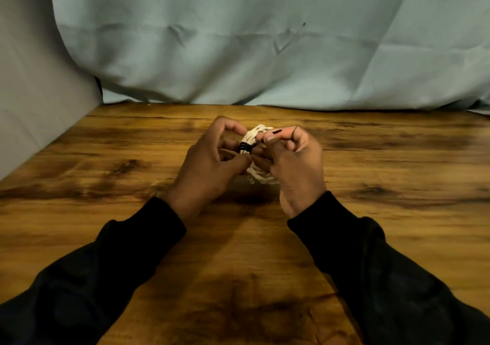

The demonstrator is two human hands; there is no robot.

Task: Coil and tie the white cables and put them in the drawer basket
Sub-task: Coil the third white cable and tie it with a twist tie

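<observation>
tie step in hand, by my read; white cable coil (258,156) is already bundled and sits held above the wooden table (106,212), mid-table, just short of the pale blue cloth (238,39) that hangs behind the table's far edge; left hand (209,167) is curled round the coil's left side, thumb and fingers pinching it where a black tie (244,147) wraps the strands; right hand (294,164) is clenched on the coil's right side, its fingertips pinching the loose black end of the tie near the coil's top; exact finger overlap under the coil is hidden; both sleeves (371,265) black, forearms over the near half of the table; drawer basket is not in view anywhere around the table, so placement is not yet started; judgement: coiling done, tying partway, stowing pending; next move likely calls for pulling the tie end snug round the strands with the right hand while the left keeps the loops from springing open, then locating the basket; risk is loops slipping out if the left pinch loosens before the tie is secured.
</observation>
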